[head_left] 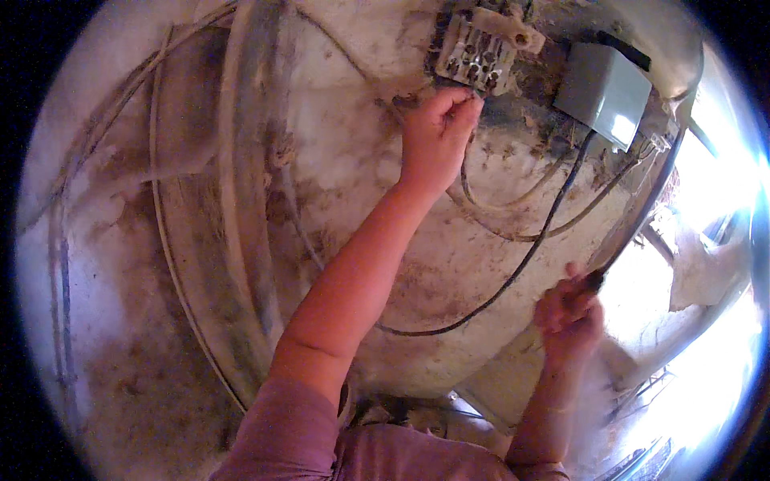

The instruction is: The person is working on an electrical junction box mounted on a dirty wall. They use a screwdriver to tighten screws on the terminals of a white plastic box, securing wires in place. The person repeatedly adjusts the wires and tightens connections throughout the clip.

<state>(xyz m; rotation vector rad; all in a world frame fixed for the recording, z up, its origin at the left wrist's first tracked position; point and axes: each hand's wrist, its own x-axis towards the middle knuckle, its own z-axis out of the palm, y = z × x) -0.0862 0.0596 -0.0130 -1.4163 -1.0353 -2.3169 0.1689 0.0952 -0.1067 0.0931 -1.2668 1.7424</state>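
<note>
Grey box (pixel 603 92), black cable (pixel 529 255), stained whitish wall (pixel 449 264), mauve sleeve (pixel 293 437).

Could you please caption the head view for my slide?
Left hand at a wall-mounted terminal block; right hand gripping a black cable.

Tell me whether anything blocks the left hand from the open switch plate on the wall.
Nothing visible does. The left hand is already up against the lower edge of the switch plate, fingers closed there. The black cable and pale wires hang below and right, clear of it.

Stained whitewashed wall (pixel 449 264); glare, perhaps a window (pixel 722 200)
</note>
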